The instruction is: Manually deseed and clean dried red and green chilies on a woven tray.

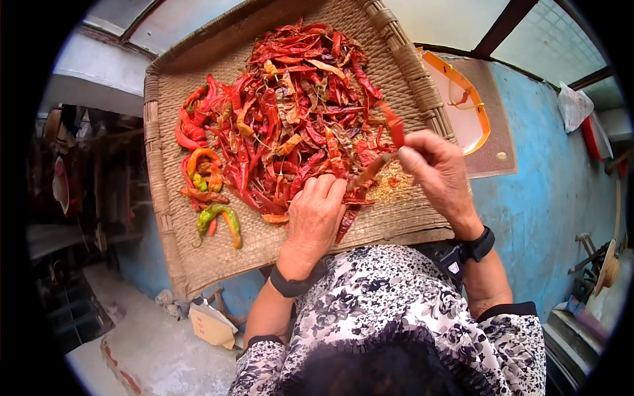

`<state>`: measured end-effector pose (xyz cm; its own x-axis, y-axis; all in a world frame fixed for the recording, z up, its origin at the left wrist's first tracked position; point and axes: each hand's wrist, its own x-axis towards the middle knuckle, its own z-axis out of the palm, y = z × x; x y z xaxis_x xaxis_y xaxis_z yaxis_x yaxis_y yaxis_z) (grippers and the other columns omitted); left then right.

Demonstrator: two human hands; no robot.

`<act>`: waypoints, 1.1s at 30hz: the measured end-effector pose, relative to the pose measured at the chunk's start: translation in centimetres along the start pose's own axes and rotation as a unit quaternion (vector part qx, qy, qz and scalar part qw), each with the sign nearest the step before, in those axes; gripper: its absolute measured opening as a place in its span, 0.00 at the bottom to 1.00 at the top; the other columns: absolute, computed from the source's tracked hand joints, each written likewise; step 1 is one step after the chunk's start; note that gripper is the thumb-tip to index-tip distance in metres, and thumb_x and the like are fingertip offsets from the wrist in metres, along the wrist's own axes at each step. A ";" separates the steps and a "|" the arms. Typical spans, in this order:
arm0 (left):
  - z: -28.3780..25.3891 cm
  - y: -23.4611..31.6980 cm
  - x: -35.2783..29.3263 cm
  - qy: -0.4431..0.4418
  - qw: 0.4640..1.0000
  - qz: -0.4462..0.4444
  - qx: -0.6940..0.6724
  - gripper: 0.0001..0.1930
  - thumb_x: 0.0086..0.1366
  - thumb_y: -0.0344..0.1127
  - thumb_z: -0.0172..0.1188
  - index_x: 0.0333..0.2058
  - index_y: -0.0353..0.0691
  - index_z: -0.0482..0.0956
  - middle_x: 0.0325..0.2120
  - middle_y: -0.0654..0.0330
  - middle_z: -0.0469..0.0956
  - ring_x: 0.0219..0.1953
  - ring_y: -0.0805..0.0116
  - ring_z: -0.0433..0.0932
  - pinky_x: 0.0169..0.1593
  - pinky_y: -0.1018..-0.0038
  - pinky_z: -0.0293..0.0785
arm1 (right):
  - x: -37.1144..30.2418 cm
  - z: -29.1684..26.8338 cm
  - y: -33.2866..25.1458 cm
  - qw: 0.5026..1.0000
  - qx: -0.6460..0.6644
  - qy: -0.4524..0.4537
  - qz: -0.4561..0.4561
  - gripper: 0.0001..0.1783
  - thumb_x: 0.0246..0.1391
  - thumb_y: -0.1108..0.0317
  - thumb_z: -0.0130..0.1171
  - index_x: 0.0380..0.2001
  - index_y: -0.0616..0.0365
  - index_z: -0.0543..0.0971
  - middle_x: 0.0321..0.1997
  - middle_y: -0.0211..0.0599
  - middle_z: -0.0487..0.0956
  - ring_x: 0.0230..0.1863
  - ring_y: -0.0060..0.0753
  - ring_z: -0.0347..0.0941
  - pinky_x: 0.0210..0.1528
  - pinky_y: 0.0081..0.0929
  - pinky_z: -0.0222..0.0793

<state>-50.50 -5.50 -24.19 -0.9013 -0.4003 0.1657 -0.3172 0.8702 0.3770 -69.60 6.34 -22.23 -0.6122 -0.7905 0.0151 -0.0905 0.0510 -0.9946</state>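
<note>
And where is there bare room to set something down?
On the woven tray: the upper-left corner; the upper strip between the red chilli pile and right rim; the lower-left corner below the bent green pepper. Crowded: the middle, with the left hand at the pile's near edge.

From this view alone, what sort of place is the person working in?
Probably a home's enclosed porch or a simple workroom; the picture doesn't settle which. Showing it: the worn blue floor, the framed window panes and the woven tray of peppers.

head-worn fisheye, facing down, close above peppers (290, 119)
</note>
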 end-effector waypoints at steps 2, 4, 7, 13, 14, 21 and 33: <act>0.0 -0.2 -0.1 0.008 1.000 -0.018 -0.006 0.18 0.50 0.26 0.66 0.41 0.37 0.75 0.38 0.55 0.75 0.41 0.54 0.75 0.43 0.65 0.74 | 0.5 -1.1 -0.5 0.989 -0.053 0.104 -0.086 0.06 0.58 0.74 0.60 0.38 0.63 0.80 0.30 0.24 0.77 0.29 0.11 0.69 0.31 0.14 0.67; 0.0 -0.6 0.0 0.015 0.999 -0.017 -0.022 0.16 0.50 0.25 0.66 0.39 0.38 0.75 0.36 0.55 0.75 0.40 0.54 0.75 0.42 0.65 0.74 | 1.2 -3.1 -1.0 0.962 -0.093 0.207 -0.152 0.06 0.59 0.74 0.60 0.39 0.62 0.80 0.31 0.25 0.78 0.31 0.12 0.71 0.33 0.14 0.68; -0.3 -0.8 0.4 0.044 0.998 -0.015 -0.048 0.12 0.51 0.22 0.64 0.35 0.37 0.75 0.31 0.55 0.75 0.36 0.52 0.75 0.39 0.63 0.73 | 2.0 -6.5 -0.5 0.912 -0.177 0.313 -0.198 0.07 0.60 0.73 0.59 0.42 0.62 0.79 0.31 0.25 0.79 0.30 0.12 0.72 0.32 0.15 0.69; -0.9 -0.6 0.6 0.088 0.985 -0.060 -0.137 0.09 0.54 0.22 0.63 0.34 0.37 0.75 0.30 0.54 0.75 0.34 0.52 0.77 0.37 0.64 0.73 | 2.5 -7.7 0.3 0.823 -0.449 0.264 -0.226 0.15 0.51 0.75 0.62 0.44 0.59 0.78 0.40 0.43 0.79 0.43 0.45 0.76 0.47 0.35 0.70; -1.1 -0.3 0.7 0.094 0.977 -0.080 -0.175 0.09 0.55 0.22 0.63 0.34 0.36 0.75 0.30 0.53 0.75 0.33 0.53 0.77 0.36 0.65 0.73 | 2.1 -6.3 0.0 0.837 -0.423 0.244 -0.248 0.15 0.51 0.74 0.62 0.44 0.59 0.78 0.40 0.43 0.79 0.41 0.44 0.76 0.45 0.36 0.71; -0.9 0.2 1.3 0.098 0.956 -0.084 -0.265 0.08 0.57 0.21 0.62 0.36 0.35 0.75 0.30 0.53 0.76 0.31 0.55 0.77 0.36 0.68 0.73 | 0.2 2.9 1.4 0.947 -0.204 -0.140 -0.204 0.11 0.52 0.72 0.63 0.39 0.60 0.78 0.33 0.42 0.78 0.31 0.41 0.76 0.35 0.35 0.73; 1.0 -1.2 0.4 0.088 0.992 -0.045 -0.081 0.11 0.57 0.23 0.63 0.40 0.37 0.76 0.31 0.55 0.77 0.27 0.66 0.78 0.31 0.72 0.73 | 1.2 -5.4 -2.1 0.911 -0.274 0.231 -0.206 0.06 0.57 0.73 0.60 0.37 0.61 0.80 0.31 0.39 0.80 0.28 0.31 0.76 0.30 0.24 0.69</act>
<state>-50.74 -6.39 -25.50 -0.8015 -0.5300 0.2770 -0.3289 0.7775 0.5360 -74.41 8.58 -19.58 -0.6914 -0.4773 0.5424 -0.6879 0.2053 -0.6962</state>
